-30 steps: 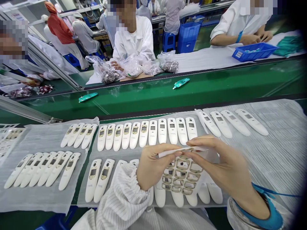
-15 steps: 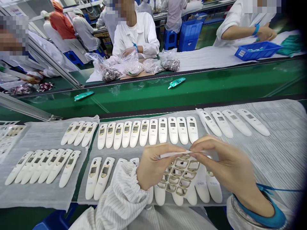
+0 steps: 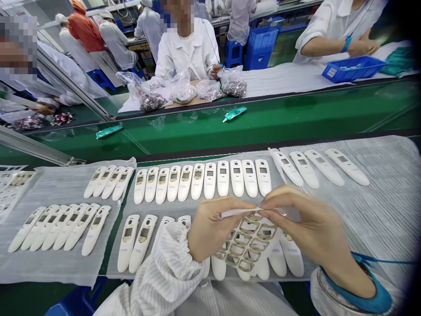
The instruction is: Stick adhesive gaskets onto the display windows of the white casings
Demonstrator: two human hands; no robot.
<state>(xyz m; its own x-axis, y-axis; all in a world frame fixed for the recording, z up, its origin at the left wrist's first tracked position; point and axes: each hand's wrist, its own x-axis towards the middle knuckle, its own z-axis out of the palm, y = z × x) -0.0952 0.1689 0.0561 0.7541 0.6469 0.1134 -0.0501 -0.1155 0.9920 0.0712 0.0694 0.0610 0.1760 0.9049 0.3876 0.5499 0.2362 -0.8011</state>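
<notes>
My left hand (image 3: 210, 228) and my right hand (image 3: 309, 228) meet above the near row of white thermometer shells (image 3: 197, 181). Both pinch the top edge of a clear sticker sheet (image 3: 245, 243) that carries rows of small window frames and hangs down over the shells below. My left thumb and forefinger grip its white strip; my right fingertips pinch at the same edge. Rows of shells (image 3: 62, 226) lie on grey foam sheets (image 3: 49, 193) to the left and behind my hands.
A green conveyor belt (image 3: 296, 118) runs behind the foam, carrying two teal parts (image 3: 234, 114) (image 3: 109, 131). Other workers in white coats sit across it with bags of small metal pieces (image 3: 151, 102). A blue tray (image 3: 353, 70) stands far right. More sticker sheets (image 3: 9, 188) lie at the left edge.
My hands have barely moved; my right fingertips closed in on the sheet's top edge. The two teal parts on the belt have travelled to the left.
</notes>
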